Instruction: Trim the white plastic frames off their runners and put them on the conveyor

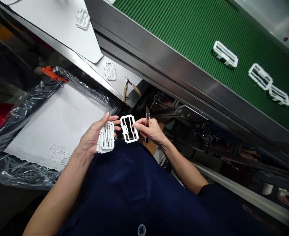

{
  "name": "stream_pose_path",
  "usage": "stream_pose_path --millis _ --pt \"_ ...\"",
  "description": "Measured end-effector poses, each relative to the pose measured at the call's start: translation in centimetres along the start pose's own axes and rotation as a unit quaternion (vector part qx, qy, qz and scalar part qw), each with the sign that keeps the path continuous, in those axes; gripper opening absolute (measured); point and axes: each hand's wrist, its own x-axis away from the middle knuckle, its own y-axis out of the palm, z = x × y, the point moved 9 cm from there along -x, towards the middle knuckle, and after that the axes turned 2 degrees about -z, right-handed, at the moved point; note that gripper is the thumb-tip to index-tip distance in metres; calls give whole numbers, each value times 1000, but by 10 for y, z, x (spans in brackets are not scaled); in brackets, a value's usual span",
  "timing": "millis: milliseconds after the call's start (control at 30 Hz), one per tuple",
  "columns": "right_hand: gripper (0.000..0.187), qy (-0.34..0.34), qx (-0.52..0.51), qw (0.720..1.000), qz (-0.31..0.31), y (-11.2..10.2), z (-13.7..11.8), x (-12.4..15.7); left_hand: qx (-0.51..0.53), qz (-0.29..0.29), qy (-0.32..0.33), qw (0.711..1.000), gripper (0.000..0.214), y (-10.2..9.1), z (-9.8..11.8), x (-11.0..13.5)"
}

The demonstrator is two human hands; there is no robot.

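My left hand (94, 136) grips a stack of white moulded plastic frames (105, 137) against the palm, its fingertips reaching toward a single frame. That single white plastic frame (129, 128), with slotted openings, sits between my hands. My right hand (150, 131) pinches its edge with the fingers. The same hand also holds a utility knife (147, 123) upright, with its narrow blade pointing away from me and the handle partly hidden by my fingers.
A green conveyor belt (183, 36) with a steel side rail (156, 62) carries several white frames. Left of it lie white sheets, tan-handled side cutters (131, 89), clear plastic film (19, 121) and an orange tool (52, 73). Dark machinery sits below the rail.
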Motion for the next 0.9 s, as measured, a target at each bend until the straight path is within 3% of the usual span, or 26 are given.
stream_pose_path --millis 233,467,533,700,767,900 --pt "34 9 -10 1000 16 3 1 -1 22 10 5 1000 28 -2 4 0" --pt "25 -56 140 984 91 8 -32 0 28 23 4 999 25 -4 -1 -9" --pt "26 -37 109 991 68 12 -28 -5 39 -2 8 999 27 -3 -3 -12" --pt "35 32 -81 996 -31 37 -3 -20 56 -50 14 997 41 0 -5 -15" --pt "39 47 -91 994 -32 47 7 -24 69 -51 36 996 42 0 -2 -17" --pt "36 21 79 995 57 41 12 -30 98 -33 58 993 31 -5 1 -22"
